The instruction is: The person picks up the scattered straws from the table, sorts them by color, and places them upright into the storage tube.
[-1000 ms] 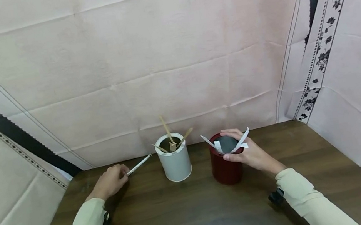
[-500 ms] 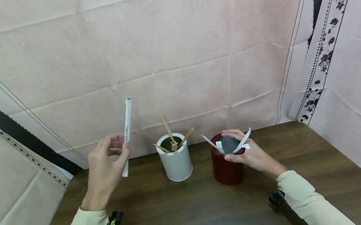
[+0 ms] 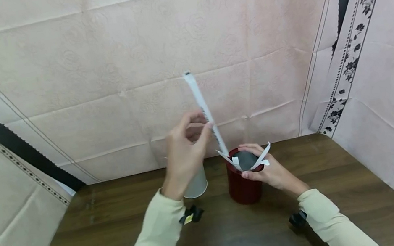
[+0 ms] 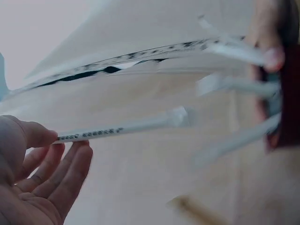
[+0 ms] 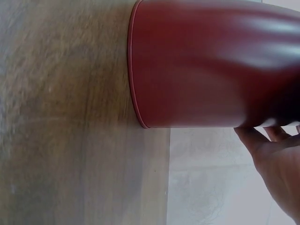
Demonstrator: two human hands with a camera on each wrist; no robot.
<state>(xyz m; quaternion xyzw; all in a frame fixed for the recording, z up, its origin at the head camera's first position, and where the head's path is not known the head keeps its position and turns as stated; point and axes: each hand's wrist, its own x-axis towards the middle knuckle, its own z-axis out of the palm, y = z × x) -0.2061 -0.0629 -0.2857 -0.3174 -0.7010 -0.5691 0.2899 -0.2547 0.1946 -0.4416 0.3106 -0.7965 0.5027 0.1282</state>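
Observation:
My left hand pinches a white paper-wrapped straw between thumb and fingertips. Printed lettering runs along the straw, which stands steeply tilted, its lower end close to the rim of a red can. In the left wrist view that end of the straw is apart from the can. My right hand grips the red can by its upper part, thumb at the near side and fingers at the far side. Several white paper-wrapped pieces stick out of the can. In the right wrist view the can stands upright on the table.
A pale grey can stands left of the red can, mostly hidden behind my left hand. One wooden stick shows blurred in the left wrist view. Behind the brown wooden table hangs a pale cloth.
My left hand has lifted the straw from the table's left side, turned it upright and carried it right, past the grey can to the red can. My right hand has stayed on the red can.

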